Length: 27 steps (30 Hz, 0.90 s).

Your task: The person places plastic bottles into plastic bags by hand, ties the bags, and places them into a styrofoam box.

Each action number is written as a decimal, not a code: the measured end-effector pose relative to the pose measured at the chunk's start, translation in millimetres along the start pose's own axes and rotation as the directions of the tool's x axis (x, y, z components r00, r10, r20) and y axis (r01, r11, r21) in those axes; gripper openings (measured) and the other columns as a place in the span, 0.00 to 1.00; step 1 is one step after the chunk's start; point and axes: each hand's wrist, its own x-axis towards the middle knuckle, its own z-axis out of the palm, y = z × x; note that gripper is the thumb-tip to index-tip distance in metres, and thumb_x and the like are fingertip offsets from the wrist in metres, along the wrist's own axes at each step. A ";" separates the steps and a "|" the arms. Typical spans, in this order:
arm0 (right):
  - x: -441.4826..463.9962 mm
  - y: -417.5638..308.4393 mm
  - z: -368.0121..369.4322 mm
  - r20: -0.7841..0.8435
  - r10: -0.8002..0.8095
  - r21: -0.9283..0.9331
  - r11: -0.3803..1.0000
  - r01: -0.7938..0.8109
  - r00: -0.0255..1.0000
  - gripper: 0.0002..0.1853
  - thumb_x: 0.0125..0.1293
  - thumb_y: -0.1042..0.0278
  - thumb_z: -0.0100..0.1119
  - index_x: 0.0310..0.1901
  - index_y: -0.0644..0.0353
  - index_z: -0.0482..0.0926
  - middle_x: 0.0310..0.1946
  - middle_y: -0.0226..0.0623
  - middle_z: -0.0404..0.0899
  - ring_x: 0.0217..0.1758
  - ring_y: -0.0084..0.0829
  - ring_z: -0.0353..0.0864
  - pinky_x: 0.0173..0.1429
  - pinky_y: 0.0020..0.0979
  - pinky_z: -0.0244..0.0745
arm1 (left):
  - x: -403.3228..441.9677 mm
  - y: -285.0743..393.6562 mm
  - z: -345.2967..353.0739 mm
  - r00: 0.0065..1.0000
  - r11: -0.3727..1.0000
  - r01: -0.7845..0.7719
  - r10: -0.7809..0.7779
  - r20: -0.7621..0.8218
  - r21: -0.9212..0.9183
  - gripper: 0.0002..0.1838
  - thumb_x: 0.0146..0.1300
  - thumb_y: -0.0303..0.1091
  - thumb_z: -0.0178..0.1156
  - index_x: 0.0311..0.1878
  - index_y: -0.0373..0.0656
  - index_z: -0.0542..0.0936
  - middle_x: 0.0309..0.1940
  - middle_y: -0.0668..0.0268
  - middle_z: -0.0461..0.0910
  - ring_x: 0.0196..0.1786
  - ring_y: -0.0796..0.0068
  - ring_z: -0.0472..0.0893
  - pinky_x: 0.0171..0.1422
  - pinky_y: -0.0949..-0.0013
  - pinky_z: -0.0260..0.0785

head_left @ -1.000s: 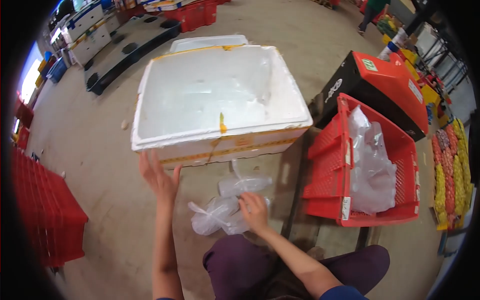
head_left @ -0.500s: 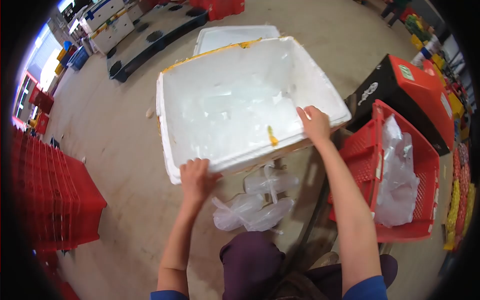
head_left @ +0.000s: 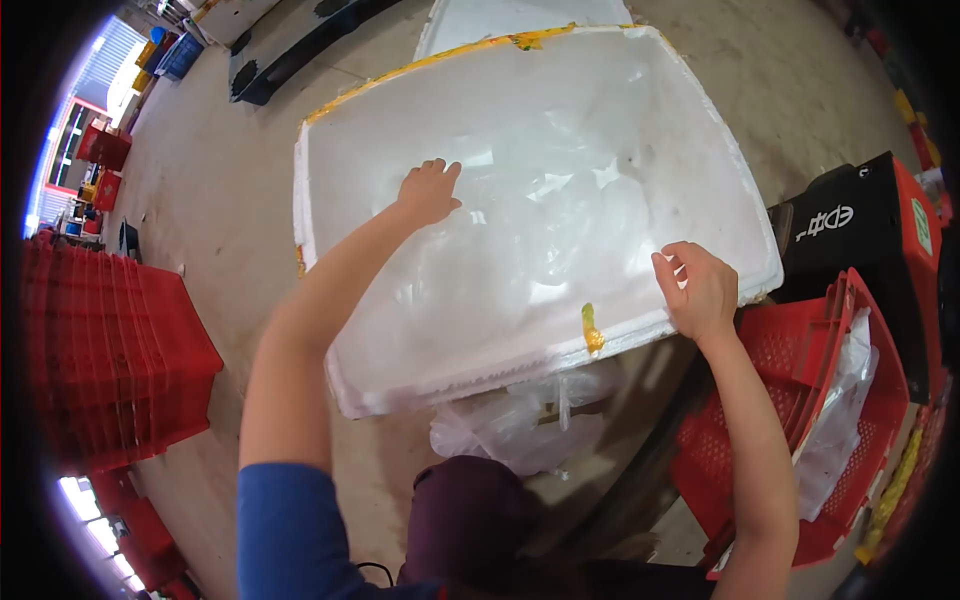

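Note:
A large white foam box (head_left: 470, 380) with yellow tape along its far rim takes up the middle of the view, its opening tilted toward me. Clear plastic bags (head_left: 560, 220) lie inside it, hard to tell apart. My left hand (head_left: 430, 192) is over the box interior, fingers spread, holding nothing. At the near right rim is my right hand (head_left: 700, 288), its thumb and fingers curved around the edge near a piece of yellow tape. Knotted clear bags (head_left: 510, 430) are on the floor between the box and my knee, partly hidden by the box.
Stacked red crates (head_left: 120, 350) stand at the left. To the right are a red crate (head_left: 750, 440) holding clear plastic and a black and red machine (head_left: 860, 240). Behind the box lie a white foam lid (head_left: 520, 15) and a dark pallet (head_left: 300, 50).
My left hand has left the near left rim and reached into the box. My right hand stays by the right rim. The box looks larger and closer, covering more of the floor bags.

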 end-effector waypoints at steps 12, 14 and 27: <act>1.8 9.2 5.8 -0.122 -0.044 0.075 0.996 0.053 0.992 0.13 0.56 0.57 0.61 0.30 0.59 0.80 0.23 0.37 0.78 0.25 0.40 0.77 0.28 0.36 0.70 | 54.6 31.9 17.8 0.961 0.963 0.181 -0.216 0.171 0.201 0.31 0.43 0.41 0.65 0.53 0.42 0.69 0.42 0.56 0.76 0.50 0.59 0.76 0.50 0.62 0.69; -0.3 8.5 3.3 -0.123 -0.058 0.073 0.995 0.068 0.991 0.13 0.55 0.57 0.62 0.30 0.60 0.80 0.23 0.37 0.77 0.25 0.40 0.77 0.28 0.36 0.70 | 28.7 35.0 -13.2 0.958 0.962 0.196 -0.230 0.174 0.190 0.31 0.44 0.41 0.63 0.53 0.41 0.68 0.38 0.55 0.77 0.47 0.57 0.77 0.48 0.60 0.71; 3.0 7.7 2.5 -0.102 -0.033 0.049 0.998 0.038 0.994 0.12 0.55 0.58 0.62 0.30 0.60 0.80 0.23 0.37 0.76 0.25 0.40 0.76 0.30 0.38 0.70 | -90.8 70.7 33.1 0.869 0.879 0.224 -0.375 0.322 0.421 0.52 0.43 0.48 0.66 0.72 0.56 0.51 0.74 0.53 0.35 0.73 0.37 0.37 0.58 0.19 0.45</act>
